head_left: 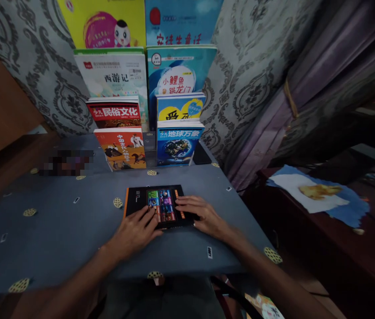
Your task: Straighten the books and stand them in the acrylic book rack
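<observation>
A dark book [137,198] with a grid of small coloured pictures and an orange spine lies flat on the grey-blue table. Over its lower left part rests my left hand [139,228], fingers stretched across the cover. My right hand [207,217] lies on the book's right end, with the fingers extended over the edge and onto the cover. Neither hand is wrapped round the book. Beyond it, two columns of upright books stand in tiers, with an orange book [124,148] at the front left and a blue book with a globe [178,146] at the front right.
The table [84,248] has a patterned cover. Behind the blue book lies a dark flat object [201,153]. A blurred-out item [66,162] sits at the left. To the right, a dark red surface [310,235] bears a blue cloth [353,208] and white paper. A purple curtain [263,119] hangs nearby.
</observation>
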{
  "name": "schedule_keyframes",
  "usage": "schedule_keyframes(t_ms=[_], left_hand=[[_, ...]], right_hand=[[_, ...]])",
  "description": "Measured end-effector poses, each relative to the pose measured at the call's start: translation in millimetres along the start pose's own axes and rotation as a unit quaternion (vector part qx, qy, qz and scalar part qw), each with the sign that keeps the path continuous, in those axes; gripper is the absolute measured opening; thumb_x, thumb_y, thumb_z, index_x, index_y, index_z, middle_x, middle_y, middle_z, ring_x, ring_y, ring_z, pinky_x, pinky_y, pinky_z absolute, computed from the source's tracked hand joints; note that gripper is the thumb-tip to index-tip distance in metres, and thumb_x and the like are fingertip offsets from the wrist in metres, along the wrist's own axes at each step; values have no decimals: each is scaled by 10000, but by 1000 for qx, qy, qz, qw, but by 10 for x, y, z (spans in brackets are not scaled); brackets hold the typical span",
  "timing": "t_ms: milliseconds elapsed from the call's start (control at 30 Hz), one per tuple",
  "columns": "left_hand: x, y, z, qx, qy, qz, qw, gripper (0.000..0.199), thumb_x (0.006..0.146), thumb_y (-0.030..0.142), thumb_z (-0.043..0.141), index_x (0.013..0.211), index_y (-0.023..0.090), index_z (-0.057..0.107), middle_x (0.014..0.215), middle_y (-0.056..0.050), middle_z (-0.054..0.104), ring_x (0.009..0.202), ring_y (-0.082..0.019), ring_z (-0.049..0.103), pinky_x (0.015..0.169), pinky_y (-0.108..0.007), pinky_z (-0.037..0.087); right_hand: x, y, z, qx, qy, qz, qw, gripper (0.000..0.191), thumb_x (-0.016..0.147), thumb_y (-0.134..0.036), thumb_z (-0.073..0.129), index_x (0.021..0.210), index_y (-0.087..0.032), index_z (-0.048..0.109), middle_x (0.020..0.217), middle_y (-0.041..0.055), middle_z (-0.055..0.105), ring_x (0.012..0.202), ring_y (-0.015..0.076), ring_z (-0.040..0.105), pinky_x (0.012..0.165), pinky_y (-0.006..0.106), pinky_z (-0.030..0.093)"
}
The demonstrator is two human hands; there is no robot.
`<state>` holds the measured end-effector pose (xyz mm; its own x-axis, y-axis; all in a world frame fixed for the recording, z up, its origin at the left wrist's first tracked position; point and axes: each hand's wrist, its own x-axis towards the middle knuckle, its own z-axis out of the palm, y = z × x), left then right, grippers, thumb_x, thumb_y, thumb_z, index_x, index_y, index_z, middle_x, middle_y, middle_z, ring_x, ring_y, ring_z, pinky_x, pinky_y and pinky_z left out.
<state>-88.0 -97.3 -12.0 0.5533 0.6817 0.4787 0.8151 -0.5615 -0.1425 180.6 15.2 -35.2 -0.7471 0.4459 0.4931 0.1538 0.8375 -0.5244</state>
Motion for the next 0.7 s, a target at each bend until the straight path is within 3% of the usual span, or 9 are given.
schedule_keyframes(t_ms=[100, 200, 267, 333, 433, 500, 567, 700], left_hand=[[-33, -154, -44, -61, -41, -68, 995, 317, 1035, 379, 425, 1173, 191, 639, 1216, -96, 725, 1159, -235, 673, 944, -395, 584], [-117, -398, -8, -58, -54, -178, 981, 326, 1025, 304, 399, 1222, 177, 626, 1355, -142, 644, 1270, -288, 604, 1025, -489, 533], [-181, -557, 33, -90, -59, -222, 969, 349, 1012, 267, 385, 1273, 170, 594, 1401, -147, 610, 1310, -288, 571, 1061, -503, 503], [-227, -691, 51, -148, -56, -248, 956, 374, 1003, 257, 369, 1316, 176, 556, 1381, -129, 627, 1298, -260, 579, 1075, -480, 490], [-241, -848, 29, -235, -56, -276, 930, 386, 993, 260, 349, 1324, 191, 534, 1330, -102, 665, 1239, -229, 617, 1068, -445, 487], [-229, -927, 9, -280, -61, -291, 913, 388, 983, 262, 350, 1326, 194, 517, 1306, -93, 684, 1214, -221, 634, 1070, -437, 479], [-218, -978, 7, -308, -55, -305, 900, 390, 976, 269, 358, 1334, 195, 496, 1275, -94, 704, 1192, -220, 646, 1068, -438, 474], [-220, -982, 44, -327, -22, -313, 891, 391, 970, 267, 357, 1339, 209, 471, 1254, -93, 716, 1188, -213, 650, 1063, -431, 473]], right_hand=[[-38, 19, -4, -27, -22, -3, 999, 562, 811, -24, 568, 1310, -269, 648, 1344, 105, 666, 1290, 270, 591, 1029, 527, 506], [-77, 5, -56, -43, -63, 27, 997, 539, 854, -83, 593, 1357, -276, 612, 1406, 100, 623, 1340, 271, 548, 1082, 549, 457], [-96, -35, -126, -51, -108, 50, 991, 528, 884, -256, 686, 1400, -274, 573, 1468, 110, 568, 1382, 290, 502, 1129, 576, 400], [-87, -122, -208, -64, -159, 70, 983, 693, 820, -497, 768, 1431, -261, 541, 1513, 132, 516, 1409, 325, 462, 1162, 607, 340], [40, -373, -259, -87, -195, 76, 974, 812, 767, -687, 722, 1427, -249, 546, 1495, 140, 532, 1412, 350, 443, 1182, 646, 269], [214, -609, -184, -90, -200, 57, 974, 677, 881, -646, 621, 1425, -251, 544, 1460, 120, 567, 1398, 310, 456, 1198, 618, 251], [431, -847, -15, -76, -225, 8, 971, 565, 967, -559, 547, 1421, -223, 538, 1391, 108, 612, 1319, 257, 518, 1189, 538, 307], [807, -1120, 412, -125, -250, -69, 958, 467, 983, -443, 575, 1376, -192, 558, 1227, 98, 650, 1156, 251, 560, 1083, 455, 419]])
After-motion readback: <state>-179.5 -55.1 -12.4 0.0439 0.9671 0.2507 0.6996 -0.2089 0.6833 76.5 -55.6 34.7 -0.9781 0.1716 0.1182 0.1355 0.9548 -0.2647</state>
